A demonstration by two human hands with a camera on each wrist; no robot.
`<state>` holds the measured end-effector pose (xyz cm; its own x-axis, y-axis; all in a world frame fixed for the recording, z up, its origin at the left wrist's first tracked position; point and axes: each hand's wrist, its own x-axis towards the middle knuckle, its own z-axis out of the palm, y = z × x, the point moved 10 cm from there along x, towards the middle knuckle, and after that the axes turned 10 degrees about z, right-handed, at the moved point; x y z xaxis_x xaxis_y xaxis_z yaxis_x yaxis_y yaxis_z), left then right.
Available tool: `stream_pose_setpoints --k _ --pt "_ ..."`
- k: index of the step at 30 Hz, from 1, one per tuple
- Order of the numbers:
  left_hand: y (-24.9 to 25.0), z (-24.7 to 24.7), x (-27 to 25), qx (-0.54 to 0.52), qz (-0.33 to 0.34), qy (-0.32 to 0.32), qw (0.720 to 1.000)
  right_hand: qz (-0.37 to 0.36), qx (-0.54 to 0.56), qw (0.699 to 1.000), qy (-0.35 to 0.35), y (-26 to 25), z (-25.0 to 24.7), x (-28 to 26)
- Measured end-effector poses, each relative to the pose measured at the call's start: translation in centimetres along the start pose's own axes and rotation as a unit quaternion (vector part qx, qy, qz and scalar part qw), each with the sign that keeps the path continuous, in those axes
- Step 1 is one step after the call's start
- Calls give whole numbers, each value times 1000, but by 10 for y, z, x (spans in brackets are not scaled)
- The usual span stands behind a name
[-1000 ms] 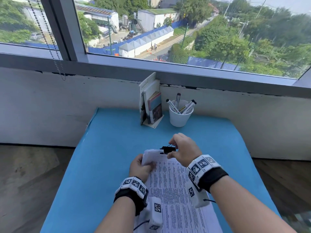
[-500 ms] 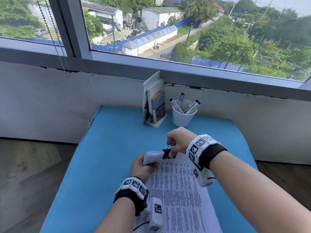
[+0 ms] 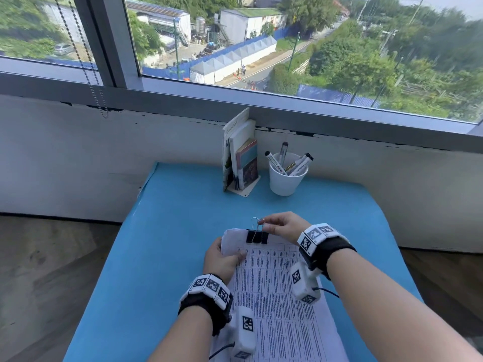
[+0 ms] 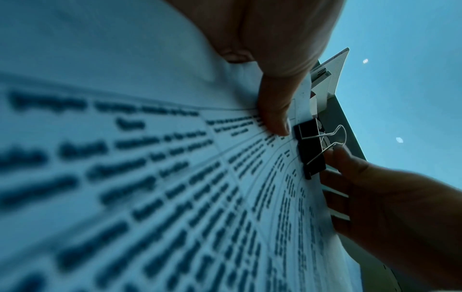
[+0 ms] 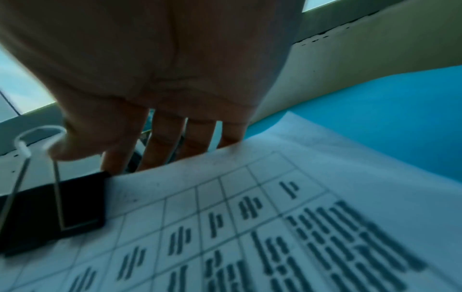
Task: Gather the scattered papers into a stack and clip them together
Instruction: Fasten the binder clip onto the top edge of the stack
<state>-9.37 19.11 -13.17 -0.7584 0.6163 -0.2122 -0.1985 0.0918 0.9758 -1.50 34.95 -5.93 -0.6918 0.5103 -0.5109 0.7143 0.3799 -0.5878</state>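
left hand pinches printed paper stack | right hand pinches black binder clip wire loop

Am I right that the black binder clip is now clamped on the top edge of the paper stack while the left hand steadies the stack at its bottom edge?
Not quite. The black binder clip is indeed clamped on the top edge of the paper stack, but the left hand steadies the stack at its top left corner, right beside the clip, not at the bottom edge. The head view shows this, and the left wrist view confirms it.
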Motion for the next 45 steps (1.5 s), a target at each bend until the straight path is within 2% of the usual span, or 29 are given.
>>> stream_pose_setpoints --k 4,7,11,14,16,18,21,23,25,28,31,33,35,36,38,41,45 --pt "0 -1 -1 -10 3 -5 1000 5 -47 998 -42 -11 13 4" --pt "2 0 -1 -23 6 -7 1000 60 3 997 -42 -7 7 6" --pt "0 2 0 -17 2 -9 1000 55 62 997 -10 1 0 11" --pt "-1 2 -1 -20 -2 -7 1000 23 -18 999 -41 -2 9 11" --pt "-1 1 0 -15 -2 -2 1000 26 -83 993 -76 -5 20 7" --pt "-1 0 1 0 6 3 1000 5 -172 982 -77 -12 29 5" --pt "1 0 1 4 17 -2 1000 -29 -235 971 -30 -24 34 6" --pt "6 0 -1 -7 31 -8 999 -21 -208 978 13 -28 26 4" --pt "15 -1 -3 -18 48 -15 999 -27 -175 984 20 -33 21 1" --pt "19 5 -5 -43 41 -44 997 -42 -195 980 17 -42 23 -7" --pt "14 4 -9 -52 8 -30 998 -54 -218 969 106 -46 4 -14" --pt "9 1 -8 -43 -3 -19 999 -30 -142 966 216 -30 -27 -24" --pt "6 -3 -7 -18 -5 -15 1000 43 51 957 282 24 -51 -40" --pt "6 -4 -6 -9 -5 -16 1000 92 144 947 271 55 -49 -48" --pt "6 -3 -6 -10 -7 -19 1000 155 236 937 204 110 -27 -61" --pt "10 -3 -7 -13 -10 -21 1000 146 305 933 125 155 5 -85" --pt "12 -7 -4 -23 -23 -12 999 131 344 930 6 171 55 -118"
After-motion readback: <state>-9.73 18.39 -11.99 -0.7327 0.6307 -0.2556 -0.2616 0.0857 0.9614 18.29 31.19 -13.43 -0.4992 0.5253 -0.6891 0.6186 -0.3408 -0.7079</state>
